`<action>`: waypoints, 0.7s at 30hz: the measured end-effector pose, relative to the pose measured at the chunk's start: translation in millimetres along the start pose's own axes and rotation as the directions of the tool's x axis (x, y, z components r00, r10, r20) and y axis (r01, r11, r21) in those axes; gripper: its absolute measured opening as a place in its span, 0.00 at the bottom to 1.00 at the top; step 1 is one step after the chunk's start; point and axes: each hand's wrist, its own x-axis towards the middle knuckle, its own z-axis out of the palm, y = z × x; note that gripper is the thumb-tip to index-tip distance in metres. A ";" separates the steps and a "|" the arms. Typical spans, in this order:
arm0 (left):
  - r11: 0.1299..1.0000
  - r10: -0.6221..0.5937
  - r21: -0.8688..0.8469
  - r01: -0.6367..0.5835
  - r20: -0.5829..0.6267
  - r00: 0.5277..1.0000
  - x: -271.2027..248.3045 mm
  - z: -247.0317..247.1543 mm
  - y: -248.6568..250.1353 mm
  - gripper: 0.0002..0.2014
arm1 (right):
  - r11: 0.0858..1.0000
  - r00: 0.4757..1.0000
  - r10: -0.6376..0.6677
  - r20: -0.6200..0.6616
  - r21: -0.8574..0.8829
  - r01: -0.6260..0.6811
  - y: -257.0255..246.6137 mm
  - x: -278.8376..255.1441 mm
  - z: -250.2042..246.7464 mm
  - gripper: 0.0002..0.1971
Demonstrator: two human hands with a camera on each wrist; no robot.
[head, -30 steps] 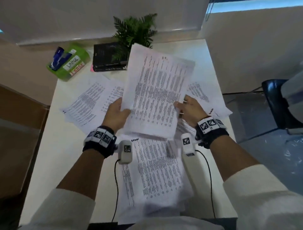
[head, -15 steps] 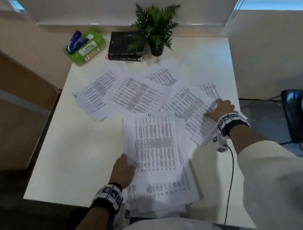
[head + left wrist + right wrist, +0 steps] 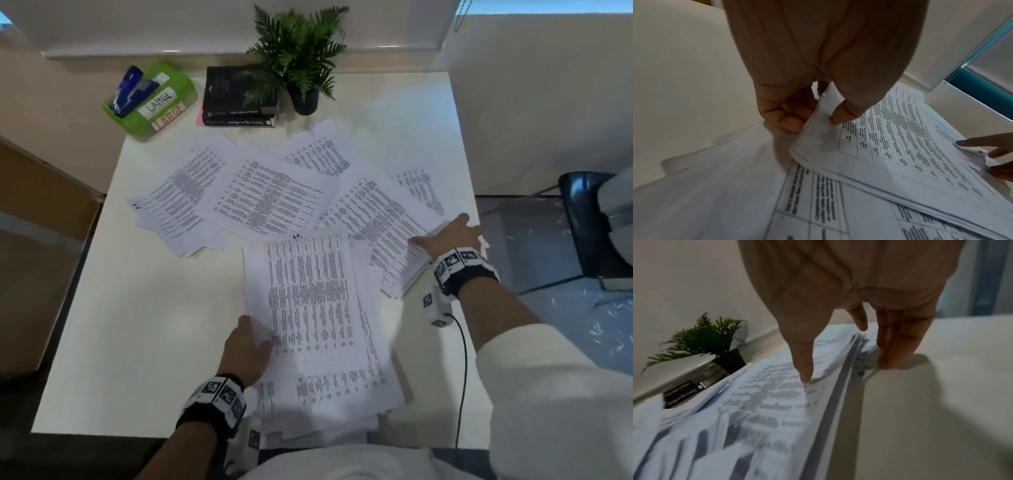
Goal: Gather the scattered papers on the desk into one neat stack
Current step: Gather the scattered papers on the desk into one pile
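A second ago both hands held a sheaf up over the table (image 3: 113,308); now it lies on the pile (image 3: 318,329) at the near edge, so the stack has grown and the next batch is being fetched. The left hand (image 3: 248,353) stays at the pile's left edge, thumb and curled fingers pinching the top sheets. The right hand (image 3: 448,236) has reached out to the sheets (image 3: 383,219) on the right, thumb on top and fingers straight down at their outer edge; whether it has a grip yet cannot be told. More papers (image 3: 219,198) lie fanned across the middle, near the books (image 3: 236,99), plant (image 3: 298,58) and green box (image 3: 150,99).
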 end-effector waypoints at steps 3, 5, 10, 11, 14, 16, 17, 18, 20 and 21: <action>1.000 -0.017 0.008 0.017 0.001 1.000 0.8 -0.8 3.7 0.17 | 0.989 0.998 0.047 0.043 0.135 -0.052 9.6 -18.5 14.9 0.51; 0.999 -0.027 0.022 0.027 0.020 0.999 2.1 -1.0 5.6 0.18 | 0.978 0.998 0.065 0.027 0.196 -0.069 11.8 -27.6 23.2 0.45; 0.998 -0.030 0.058 0.027 0.037 0.999 2.2 -2.7 8.1 0.19 | 0.913 0.984 0.153 0.086 0.369 -0.174 2.0 -37.3 22.5 0.38; 0.997 -0.032 0.065 0.029 0.041 0.999 1.9 -2.9 7.6 0.20 | 0.893 0.978 0.168 0.122 0.402 -0.204 2.5 -36.5 22.1 0.37; 0.997 -0.030 0.068 0.027 0.046 0.998 2.3 -2.8 5.9 0.21 | 0.873 0.975 0.097 0.202 0.454 -0.181 8.9 -35.3 26.9 0.29; 0.997 -0.040 0.065 0.038 0.040 0.998 3.5 -2.6 5.7 0.22 | 0.888 0.980 0.038 0.196 0.443 -0.123 12.4 -40.2 29.1 0.25; 0.997 -0.049 0.065 0.046 0.044 0.998 4.0 -2.5 5.9 0.22 | 0.881 0.986 0.021 0.167 0.463 -0.097 14.0 -42.4 30.3 0.19; 0.996 -0.057 0.065 0.054 0.052 0.997 4.3 -2.2 6.3 0.21 | 0.861 0.993 0.010 0.122 0.504 -0.070 15.4 -47.4 29.9 0.12; 0.994 -0.087 0.071 0.082 0.074 0.993 5.1 -4.1 7.0 0.21 | 0.785 1.000 -0.006 -0.008 0.619 0.010 21.7 -55.5 30.1 0.07; 0.991 -0.109 0.081 0.102 0.079 0.991 4.9 -7.1 8.6 0.22 | 0.744 0.996 -0.009 -0.089 0.665 0.066 27.2 -59.4 30.2 0.07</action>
